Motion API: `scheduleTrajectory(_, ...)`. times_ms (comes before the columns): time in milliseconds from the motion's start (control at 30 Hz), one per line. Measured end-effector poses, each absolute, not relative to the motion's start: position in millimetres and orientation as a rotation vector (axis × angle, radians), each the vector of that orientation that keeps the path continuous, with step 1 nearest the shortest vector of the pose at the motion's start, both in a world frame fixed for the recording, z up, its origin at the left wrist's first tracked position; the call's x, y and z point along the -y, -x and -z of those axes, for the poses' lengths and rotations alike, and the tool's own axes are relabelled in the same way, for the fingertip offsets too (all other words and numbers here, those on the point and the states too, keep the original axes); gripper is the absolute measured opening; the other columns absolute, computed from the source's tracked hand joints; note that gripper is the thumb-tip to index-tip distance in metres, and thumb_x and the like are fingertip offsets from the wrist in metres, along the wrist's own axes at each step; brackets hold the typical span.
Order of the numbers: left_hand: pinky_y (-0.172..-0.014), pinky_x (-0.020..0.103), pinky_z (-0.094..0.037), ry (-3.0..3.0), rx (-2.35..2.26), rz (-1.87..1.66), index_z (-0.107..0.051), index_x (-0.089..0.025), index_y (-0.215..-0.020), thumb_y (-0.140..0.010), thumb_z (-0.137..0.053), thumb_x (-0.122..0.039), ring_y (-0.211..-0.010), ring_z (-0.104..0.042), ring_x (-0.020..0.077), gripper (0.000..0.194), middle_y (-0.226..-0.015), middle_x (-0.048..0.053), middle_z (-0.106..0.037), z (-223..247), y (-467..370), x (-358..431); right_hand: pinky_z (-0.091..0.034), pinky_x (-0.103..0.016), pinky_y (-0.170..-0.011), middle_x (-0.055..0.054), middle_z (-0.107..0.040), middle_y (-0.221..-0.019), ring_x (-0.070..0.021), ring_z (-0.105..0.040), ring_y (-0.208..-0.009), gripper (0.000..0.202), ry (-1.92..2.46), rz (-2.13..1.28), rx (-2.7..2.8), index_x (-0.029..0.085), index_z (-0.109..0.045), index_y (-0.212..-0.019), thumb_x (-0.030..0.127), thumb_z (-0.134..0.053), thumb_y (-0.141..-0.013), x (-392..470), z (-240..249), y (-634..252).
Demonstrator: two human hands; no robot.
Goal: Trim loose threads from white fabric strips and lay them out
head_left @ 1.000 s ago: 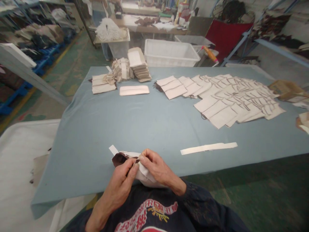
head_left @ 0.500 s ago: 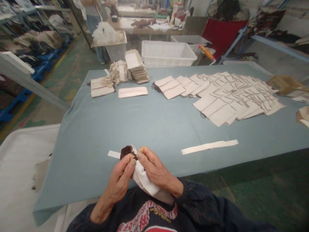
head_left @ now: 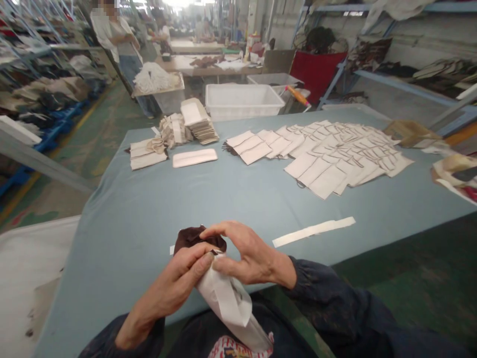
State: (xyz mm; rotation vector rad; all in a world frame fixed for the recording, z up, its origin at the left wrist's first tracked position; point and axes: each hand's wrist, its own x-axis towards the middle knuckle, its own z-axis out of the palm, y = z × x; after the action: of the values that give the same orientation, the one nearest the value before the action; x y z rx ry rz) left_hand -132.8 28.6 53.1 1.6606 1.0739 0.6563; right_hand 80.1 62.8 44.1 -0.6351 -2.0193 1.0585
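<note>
A cloth pouch (head_left: 223, 293), white outside with a dark brown lining showing at its rounded opening, hangs between my hands at the table's front edge. Its lower end reaches down against my body. My left hand (head_left: 179, 276) is closed on the rim, thumb and fingers pinching the edge. My right hand (head_left: 249, 253) curves around the other side of the opening, thumb on the white cloth and fingertips at the brown lining. A white strip (head_left: 315, 232) lies on the table to the right; another strip end (head_left: 172, 250) peeks out left of the pouch.
Overlapping cream panels with dark lines (head_left: 346, 154) cover the table's right rear. A stack of cream pieces (head_left: 199, 122), a flat oblong piece (head_left: 195, 157) and a folded panel (head_left: 148, 154) lie at the left rear. White bins (head_left: 244, 102) stand behind; a person (head_left: 119, 44) stands far left.
The pouch's brown opening has been spread wider, and more of its white body shows. My right hand has gone from a pinch to stretched fingers over the opening. The camera view has shifted.
</note>
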Motion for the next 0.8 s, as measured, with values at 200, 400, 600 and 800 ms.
scheduleTrajectory(200,-0.057,0.024,-0.040,-1.670,-1.085,-0.577,-0.063,-0.023,-0.098,-0.104,-0.046,-0.045,-0.064,-0.053,0.0152,0.029,-0.076,-0.001,-0.062,-64.9,121.3,-24.9,-0.033,-0.028,-0.063,0.004,-0.048,-0.060,-0.0129,-0.043,-0.056,0.039,0.722,-0.871,2.288,0.021,-0.057,-0.075,0.056,-0.066,-0.090,-74.7,-38.5,-88.4)
scheduleTrajectory(400,-0.058,0.023,-0.042,-1.675,-1.120,-0.653,-0.060,-0.022,-0.097,-0.104,-0.050,-0.041,-0.066,-0.055,0.0145,0.022,-0.078,-0.001,-0.062,-56.5,120.0,-18.1,-0.023,-0.025,-0.056,0.007,-0.039,-0.060,-0.0080,-0.033,-0.053,0.037,0.681,-1.151,2.260,0.019,-0.049,-0.068,0.043,-0.065,-0.092,-71.3,-40.1,-93.8)
scheduleTrajectory(600,-0.068,0.020,-0.049,-1.914,-1.132,-0.697,-0.063,-0.026,-0.108,-0.104,-0.050,-0.025,-0.077,-0.066,0.0138,0.014,-0.090,-0.001,-0.072,-48.0,122.4,-5.3,-0.025,-0.022,-0.053,0.007,-0.045,-0.062,-0.0079,-0.038,-0.057,0.031,0.745,-1.528,2.107,0.018,-0.060,-0.074,0.044,-0.070,-0.089,-64.6,-35.2,-95.8)
scheduleTrajectory(800,-0.072,0.021,-0.051,-2.031,-1.059,-0.729,-0.066,-0.027,-0.112,-0.102,-0.048,-0.017,-0.080,-0.070,0.0143,0.023,-0.093,0.000,-0.074,-43.3,123.6,6.9,-0.033,-0.021,-0.055,0.005,-0.050,-0.067,-0.0084,-0.039,-0.061,0.032,0.746,-2.009,1.697,0.017,-0.059,-0.075,0.045,-0.073,-0.081,-49.1,-27.8,-92.8)
